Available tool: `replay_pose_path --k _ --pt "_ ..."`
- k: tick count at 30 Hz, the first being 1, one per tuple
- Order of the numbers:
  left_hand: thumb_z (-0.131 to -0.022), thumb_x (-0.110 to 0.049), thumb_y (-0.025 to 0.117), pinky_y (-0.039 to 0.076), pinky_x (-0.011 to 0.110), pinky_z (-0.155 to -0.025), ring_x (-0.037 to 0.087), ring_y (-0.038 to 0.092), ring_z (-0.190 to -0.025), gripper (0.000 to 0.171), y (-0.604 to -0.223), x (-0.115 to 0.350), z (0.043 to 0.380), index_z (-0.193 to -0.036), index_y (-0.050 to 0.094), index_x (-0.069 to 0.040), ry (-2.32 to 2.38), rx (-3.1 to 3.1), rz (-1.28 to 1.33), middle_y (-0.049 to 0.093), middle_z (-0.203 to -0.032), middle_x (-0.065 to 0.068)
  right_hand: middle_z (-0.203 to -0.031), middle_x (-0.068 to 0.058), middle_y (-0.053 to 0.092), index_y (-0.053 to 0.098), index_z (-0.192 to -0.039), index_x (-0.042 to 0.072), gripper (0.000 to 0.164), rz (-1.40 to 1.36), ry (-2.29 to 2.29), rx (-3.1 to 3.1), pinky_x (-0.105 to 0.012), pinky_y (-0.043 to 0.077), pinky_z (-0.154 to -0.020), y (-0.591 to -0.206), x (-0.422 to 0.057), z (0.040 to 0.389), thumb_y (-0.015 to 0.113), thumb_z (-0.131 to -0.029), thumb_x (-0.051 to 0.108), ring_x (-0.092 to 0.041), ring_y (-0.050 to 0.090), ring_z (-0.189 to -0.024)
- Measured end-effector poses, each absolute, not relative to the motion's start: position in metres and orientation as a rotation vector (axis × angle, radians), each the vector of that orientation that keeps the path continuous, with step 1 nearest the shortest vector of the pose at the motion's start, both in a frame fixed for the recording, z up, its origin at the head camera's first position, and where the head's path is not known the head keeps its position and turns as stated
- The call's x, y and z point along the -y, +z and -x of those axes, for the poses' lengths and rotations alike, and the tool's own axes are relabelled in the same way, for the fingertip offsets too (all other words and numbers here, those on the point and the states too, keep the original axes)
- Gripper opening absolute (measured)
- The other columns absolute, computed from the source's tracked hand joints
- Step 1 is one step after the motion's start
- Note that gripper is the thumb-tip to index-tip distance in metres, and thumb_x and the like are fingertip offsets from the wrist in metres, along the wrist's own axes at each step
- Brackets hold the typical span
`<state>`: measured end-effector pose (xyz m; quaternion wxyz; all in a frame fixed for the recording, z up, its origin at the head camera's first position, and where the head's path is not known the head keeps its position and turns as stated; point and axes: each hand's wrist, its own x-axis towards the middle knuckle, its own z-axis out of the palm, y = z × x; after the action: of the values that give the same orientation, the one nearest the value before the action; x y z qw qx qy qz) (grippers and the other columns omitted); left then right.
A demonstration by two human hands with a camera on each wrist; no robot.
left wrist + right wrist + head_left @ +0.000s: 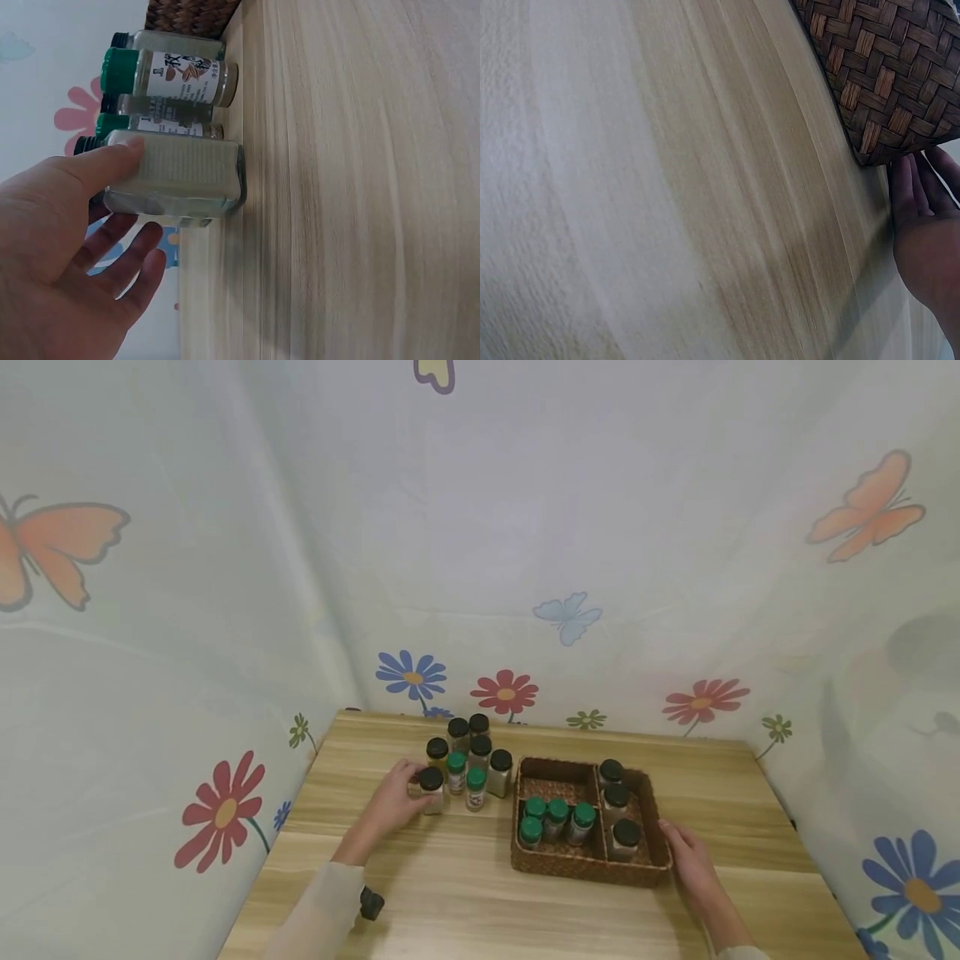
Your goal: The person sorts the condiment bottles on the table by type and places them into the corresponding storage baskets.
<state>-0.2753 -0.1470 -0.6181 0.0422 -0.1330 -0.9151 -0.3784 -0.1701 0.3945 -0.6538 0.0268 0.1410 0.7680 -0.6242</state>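
Observation:
My left hand [393, 796] pinches a square clear spice jar [184, 169] with a black lid, thumb on the near side and a finger behind. The jar holds pale powder and stands upright by the table top; the other fingers hang loosely curled. Just beyond it cluster several more jars, among them a green-capped shaker [476, 789] and a black-lidded jar [499, 772]. At the right, my right hand [693, 864] rests with extended fingers [904, 187] against the outer side of a brown woven basket [555, 862].
Dividers split the basket into compartments. Several green-capped shakers [557, 818] stand in the front left one, and black-lidded jars [625, 837] line the right one. A small black object [371, 903] shows beside the left sleeve. A flower-printed curtain [480, 527] surrounds the wooden table [450, 885].

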Motion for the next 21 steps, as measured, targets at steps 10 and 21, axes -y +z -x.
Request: replay_pose_path --k 10,21 --pt "-0.087 -0.016 0.090 0.060 0.042 -0.091 0.025 0.069 -0.110 0.039 -0.6192 0.1442 0.2764 -0.117 0.066 -0.011 -1.347 2.804 0.390 0.070 -0.112 0.002 -0.166 -0.032 0.029 0.032 -0.160 -0.011 0.080 -0.428 -1.888 -2.386 -0.056 0.019 -0.127 -0.6491 -0.3981 0.1716 0.045 -0.112 0.052 -0.045 0.022 -0.157" --pt "-0.086 -0.023 0.092 0.059 0.047 -0.095 0.025 0.070 -0.110 0.046 -0.6230 0.1496 0.2759 -0.124 0.067 -0.014 -1.320 2.820 0.392 0.071 -0.117 0.001 -0.168 -0.033 0.023 0.028 -0.160 -0.013 0.079 -0.360 -1.873 -2.373 -0.058 0.014 -0.128 -0.6476 -0.3989 0.1729 0.045 -0.114 0.048 -0.047 0.015 -0.158"
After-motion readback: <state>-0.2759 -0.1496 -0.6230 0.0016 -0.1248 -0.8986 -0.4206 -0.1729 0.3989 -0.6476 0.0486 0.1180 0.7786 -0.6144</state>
